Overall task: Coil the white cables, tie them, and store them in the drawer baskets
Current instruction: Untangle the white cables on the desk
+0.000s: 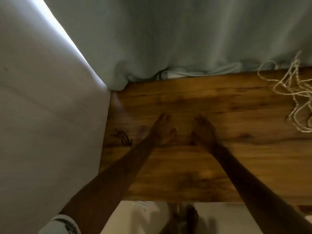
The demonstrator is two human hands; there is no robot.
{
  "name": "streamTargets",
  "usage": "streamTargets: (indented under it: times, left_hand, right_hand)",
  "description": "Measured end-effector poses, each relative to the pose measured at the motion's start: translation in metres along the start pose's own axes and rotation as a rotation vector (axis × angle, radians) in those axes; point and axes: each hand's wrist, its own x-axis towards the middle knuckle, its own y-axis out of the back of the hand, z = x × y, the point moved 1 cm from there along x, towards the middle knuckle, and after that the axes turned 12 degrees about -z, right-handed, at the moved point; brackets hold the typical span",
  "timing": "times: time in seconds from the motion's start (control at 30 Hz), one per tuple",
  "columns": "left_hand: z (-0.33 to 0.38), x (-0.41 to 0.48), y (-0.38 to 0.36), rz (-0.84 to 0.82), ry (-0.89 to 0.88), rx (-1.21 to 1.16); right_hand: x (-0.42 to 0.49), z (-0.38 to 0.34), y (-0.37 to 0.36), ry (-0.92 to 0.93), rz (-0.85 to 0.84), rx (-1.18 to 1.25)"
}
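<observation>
White cables (294, 93) lie in one loose tangle at the far right edge of a wooden table (219, 166), partly cut off by the frame, in the head-camera view. The person's left hand (163, 130) and right hand (204, 130) are stretched out side by side at mid-table, fingers straight and grasping nothing, well apart from the tangle. Judged from this, the job has barely begun: nothing is coiled, no tie is visible, and no drawer basket is in view. By count there are two hands, one tangle (the number of separate cables cannot be told), one dark scribble-like mark (122, 137) near the table's left edge, and one pale curtain (168, 39) behind the table.
</observation>
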Motion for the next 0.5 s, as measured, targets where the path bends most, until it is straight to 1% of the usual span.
streamTargets:
  times: [0.03,0.1,0.13,0.27,0.37,0.4,0.5]
  left_hand:
    - [-0.002,0.007,-0.006,0.020,-0.012,0.000]
    - [-0.003,0.017,-0.007,0.105,-0.005,-0.025]
    - [-0.004,0.023,-0.007,0.152,-0.017,-0.010]
    - [-0.007,0.053,-0.024,0.288,-0.068,0.043]
    - [-0.005,0.062,-0.039,0.416,-0.037,0.119]
    - [-0.005,0.063,-0.042,0.446,-0.026,0.124]
    - [-0.008,0.065,-0.046,0.460,-0.022,0.125]
  right_hand:
    - [0.010,0.003,-0.009,0.031,0.031,0.013]
    - [0.032,0.009,-0.018,0.034,0.080,0.012]
    - [0.039,0.006,-0.017,0.018,0.074,0.036]
    - [0.061,-0.001,-0.017,0.057,0.217,0.093]
    - [0.067,0.000,-0.028,0.082,0.284,0.093]
    - [0.067,0.001,-0.032,0.092,0.307,0.076]
    - [0.069,0.004,-0.035,0.107,0.352,0.022]
